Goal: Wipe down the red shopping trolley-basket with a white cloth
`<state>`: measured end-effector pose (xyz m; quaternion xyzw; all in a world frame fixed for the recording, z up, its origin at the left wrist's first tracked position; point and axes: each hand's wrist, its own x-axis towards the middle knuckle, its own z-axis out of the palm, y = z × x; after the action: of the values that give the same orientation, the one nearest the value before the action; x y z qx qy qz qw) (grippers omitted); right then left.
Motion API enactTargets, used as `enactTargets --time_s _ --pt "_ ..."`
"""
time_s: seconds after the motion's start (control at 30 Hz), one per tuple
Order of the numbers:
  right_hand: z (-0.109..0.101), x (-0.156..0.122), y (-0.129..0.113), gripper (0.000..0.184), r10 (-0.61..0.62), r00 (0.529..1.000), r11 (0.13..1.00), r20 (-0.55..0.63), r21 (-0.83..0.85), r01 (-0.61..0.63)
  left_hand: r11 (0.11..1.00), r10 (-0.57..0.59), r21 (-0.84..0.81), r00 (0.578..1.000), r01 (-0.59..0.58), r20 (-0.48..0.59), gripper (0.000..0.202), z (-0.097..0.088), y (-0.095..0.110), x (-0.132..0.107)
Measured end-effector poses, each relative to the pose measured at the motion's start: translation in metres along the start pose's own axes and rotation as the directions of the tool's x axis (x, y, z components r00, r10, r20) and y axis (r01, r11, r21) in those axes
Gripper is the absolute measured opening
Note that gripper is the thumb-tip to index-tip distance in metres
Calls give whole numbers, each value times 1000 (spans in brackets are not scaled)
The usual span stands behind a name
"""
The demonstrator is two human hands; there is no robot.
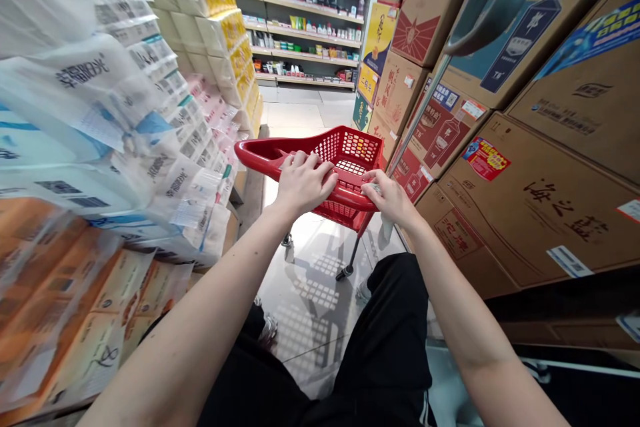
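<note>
A red plastic shopping cart (357, 173) with a perforated basket stands in front of me on the tiled floor. My left hand (306, 183) rests over the left part of its near rim, fingers closed over the red handle. On the right end of the same handle, my right hand (389, 195) is curled round the bar. Something small and whitish shows at its fingers, and a pale piece hangs below; I cannot make out what it is. The visible basket floor shows only its grid of holes.
Packs of tissue paper (115, 120) are piled along the left, with orange packs (45, 293) nearer. Tall stacked cartons (540, 200) line the right side, beside a metal pole (423, 113). Shelves of toiletries (310, 30) cross the aisle's far end.
</note>
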<state>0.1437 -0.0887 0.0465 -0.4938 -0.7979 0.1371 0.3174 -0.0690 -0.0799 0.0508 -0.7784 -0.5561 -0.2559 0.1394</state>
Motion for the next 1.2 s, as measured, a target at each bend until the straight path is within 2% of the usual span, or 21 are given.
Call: enactTargets --time_s 0.1,0.2,0.37,0.53,0.73,0.83,1.07,1.2 --pt "18 -5 -23 23 80 979 978 -189 -176 -114 1000 -22 -3 999 22 -26 39 4 -1 -1" --pt "38 -8 -45 24 36 957 952 -286 -281 -120 999 -35 1 999 35 -36 39 6 -1 -1" --pt "51 -8 -54 34 -98 961 880 -260 -474 -39 999 -53 -2 998 53 -28 38 6 2 -1" --pt "41 -4 -44 44 3 985 795 -174 -597 -108 998 -58 -4 997 58 -44 37 6 11 -2" --pt "31 3 -40 44 117 978 776 -172 -599 -198 998 -49 30 997 51 -56 40 5 23 -5" --pt "28 4 -37 45 91 986 807 -142 -570 -157 998 -23 60 999 25 -27 44 1 20 -5" --pt "21 11 -18 44 57 994 874 -91 -477 -94 1000 29 7 991 -30 130 46 -8 -4 8" --pt "15 8 -12 37 0 994 903 -111 -428 -48 1000 -11 29 995 8 96 45 -4 -1 9"
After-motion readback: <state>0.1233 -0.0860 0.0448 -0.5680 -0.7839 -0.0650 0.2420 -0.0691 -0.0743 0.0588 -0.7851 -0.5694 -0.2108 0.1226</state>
